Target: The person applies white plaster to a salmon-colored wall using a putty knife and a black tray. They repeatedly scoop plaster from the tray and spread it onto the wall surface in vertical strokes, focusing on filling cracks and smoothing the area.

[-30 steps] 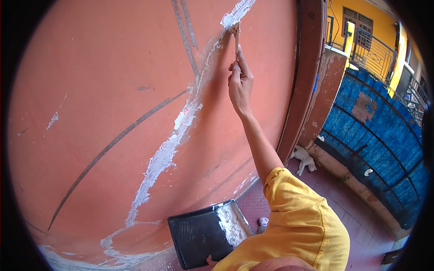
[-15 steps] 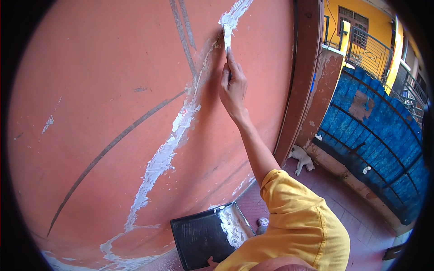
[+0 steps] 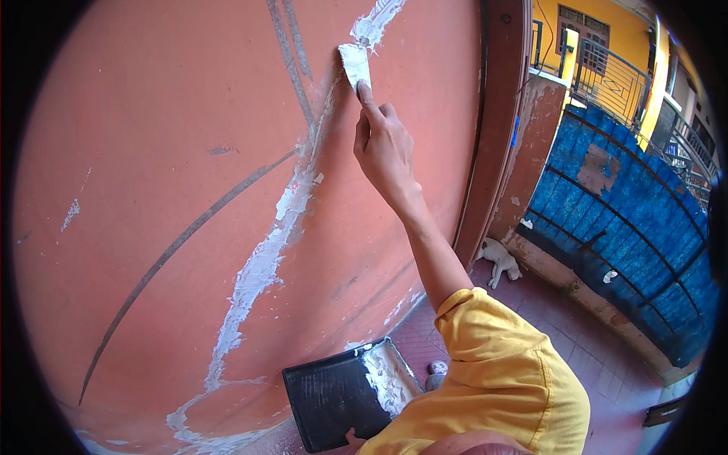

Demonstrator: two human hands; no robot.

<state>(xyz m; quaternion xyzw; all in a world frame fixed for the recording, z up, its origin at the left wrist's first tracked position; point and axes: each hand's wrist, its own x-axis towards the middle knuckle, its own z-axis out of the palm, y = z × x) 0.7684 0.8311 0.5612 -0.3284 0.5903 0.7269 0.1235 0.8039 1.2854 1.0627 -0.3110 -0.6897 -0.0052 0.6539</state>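
Note:
My right hand (image 3: 387, 148) grips a putty knife (image 3: 355, 67) whose blade is coated white, its index finger stretched along the blade. The blade is up against the orange wall (image 3: 152, 129), at the lower end of a patch of white filler (image 3: 375, 26). Below it, a thin bare crack (image 3: 330, 102) leads down to a longer band of white filler (image 3: 258, 273). At the bottom, my left hand (image 3: 353, 437) holds the near edge of a black tray (image 3: 322, 402); only its fingertips show. White paste (image 3: 390, 379) fills the tray's right side.
A dark wooden frame (image 3: 493, 114) edges the wall on the right. A white dog (image 3: 500, 262) lies on the reddish tiled floor (image 3: 584, 334) beside it. Farther right stands a blue sheet-metal gate (image 3: 622, 227). Grey streaks (image 3: 189, 220) mark the wall.
The putty knife has turned so its broad white face shows, and its blade has shifted left, off the filler patch's lower tip. The view has shifted slightly. My left hand stays on the tray.

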